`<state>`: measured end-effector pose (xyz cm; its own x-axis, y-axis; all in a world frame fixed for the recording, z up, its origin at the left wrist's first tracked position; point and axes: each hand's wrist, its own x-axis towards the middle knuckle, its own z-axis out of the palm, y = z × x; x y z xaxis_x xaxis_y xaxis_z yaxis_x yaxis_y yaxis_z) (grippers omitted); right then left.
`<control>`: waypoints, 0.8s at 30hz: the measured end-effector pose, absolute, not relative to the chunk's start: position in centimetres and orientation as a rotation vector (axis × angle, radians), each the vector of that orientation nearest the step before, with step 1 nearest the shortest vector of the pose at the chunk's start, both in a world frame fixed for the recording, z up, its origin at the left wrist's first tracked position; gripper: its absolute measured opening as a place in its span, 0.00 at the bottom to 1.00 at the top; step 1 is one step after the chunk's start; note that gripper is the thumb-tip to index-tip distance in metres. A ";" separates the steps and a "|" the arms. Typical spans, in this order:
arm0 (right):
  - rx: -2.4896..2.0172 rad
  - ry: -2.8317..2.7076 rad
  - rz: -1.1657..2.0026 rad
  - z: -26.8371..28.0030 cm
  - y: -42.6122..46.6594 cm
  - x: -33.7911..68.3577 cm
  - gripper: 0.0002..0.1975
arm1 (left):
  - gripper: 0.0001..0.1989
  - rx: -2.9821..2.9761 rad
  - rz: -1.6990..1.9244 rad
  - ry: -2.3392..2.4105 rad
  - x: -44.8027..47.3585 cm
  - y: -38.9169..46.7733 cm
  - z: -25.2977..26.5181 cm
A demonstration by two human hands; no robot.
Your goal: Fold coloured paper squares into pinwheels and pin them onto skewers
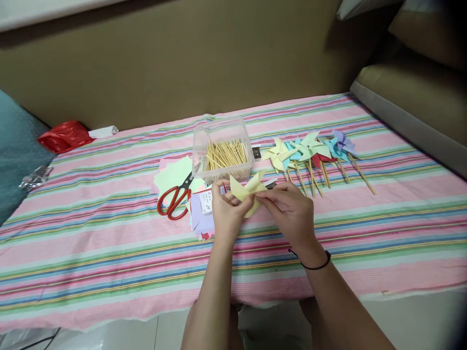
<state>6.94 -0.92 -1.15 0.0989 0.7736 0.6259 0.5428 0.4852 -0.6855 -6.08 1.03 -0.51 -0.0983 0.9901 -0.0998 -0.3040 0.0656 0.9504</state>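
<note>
Between my two hands is a yellow paper pinwheel (pixel 239 189), its blades folded in toward the middle. My left hand (pixel 229 209) grips it from the left, thumb near its centre. From the right, my right hand (pixel 292 209) pinches the paper at the centre; whether a small pin sits in those fingertips cannot be made out. Just left of my left hand lie a small white box (pixel 206 202) and a stack of purple paper squares (pixel 199 218). Red-handled scissors (pixel 175 199) rest on light green paper sheets (pixel 175 174).
A clear plastic box (pixel 222 127) of wooden sticks (pixel 228 153) stands behind my hands. Several finished pinwheels (pixel 308 146) on sticks lie to the right. A red plastic bag (pixel 65 137) is at the far left. A striped cloth (pixel 109 233) covers the surface.
</note>
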 end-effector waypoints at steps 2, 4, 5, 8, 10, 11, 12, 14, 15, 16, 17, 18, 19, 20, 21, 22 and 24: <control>-1.183 -1.567 0.232 -1.1 -0.9 6.8 0.07 | 0.30 0.866 1.359 1.099 -6.1 1.0 -0.5; -1.186 -1.564 0.232 -1.1 -0.8 6.7 0.07 | 0.29 0.866 1.360 1.094 -6.1 1.0 -0.5; -1.185 -1.561 0.235 -1.1 -0.8 6.7 0.07 | 0.29 0.868 1.358 1.093 -6.1 1.1 -0.5; -1.191 -1.545 0.267 -1.2 -0.9 6.7 0.07 | 0.29 0.872 1.350 1.096 -6.1 1.1 -0.4; -1.208 -1.517 0.326 -1.2 -1.0 6.8 0.07 | 0.30 0.872 1.350 1.098 -6.1 1.0 -0.4; -1.217 -1.498 0.367 -1.2 -1.0 6.8 0.06 | 0.30 0.872 1.350 1.095 -6.2 1.0 -0.3; -1.224 -1.478 0.408 -1.2 -1.0 6.9 0.06 | 0.30 0.873 1.351 1.093 -6.2 1.0 -0.3; -1.224 -1.449 0.470 -1.2 -1.0 6.9 0.05 | 0.30 0.885 1.352 1.095 -6.2 1.0 -0.3; -1.216 -1.451 0.483 -1.2 -0.9 7.0 0.05 | 0.30 0.898 1.357 1.100 -6.2 0.9 -0.3; -1.206 -1.457 0.486 -1.2 -0.8 7.1 0.05 | 0.30 0.911 1.366 1.108 -6.2 0.9 -0.3; -1.198 -1.461 0.485 -1.3 -0.8 7.1 0.05 | 0.29 0.924 1.376 1.118 -6.2 0.9 -0.3; -1.195 -1.456 0.489 -1.3 -0.7 7.2 0.05 | 0.29 0.936 1.388 1.125 -6.2 0.8 -0.3; -1.196 -1.441 0.509 -1.5 -0.6 7.2 0.04 | 0.28 0.945 1.399 1.128 -6.2 0.8 -0.3; -1.200 -1.416 0.546 -1.6 -0.5 7.3 0.04 | 0.28 0.951 1.407 1.125 -6.2 0.8 -0.3; -1.202 -1.385 0.598 -1.8 -0.4 7.3 0.03 | 0.28 0.955 1.410 1.118 -6.2 0.7 -0.3; -1.197 -1.357 0.656 -2.0 -0.3 7.3 0.02 | 0.29 0.958 1.411 1.107 -6.2 0.7 -0.3; -1.169 -1.316 0.753 -2.4 -0.2 7.4 0.01 | 0.29 0.956 1.403 1.080 -6.3 0.7 -0.3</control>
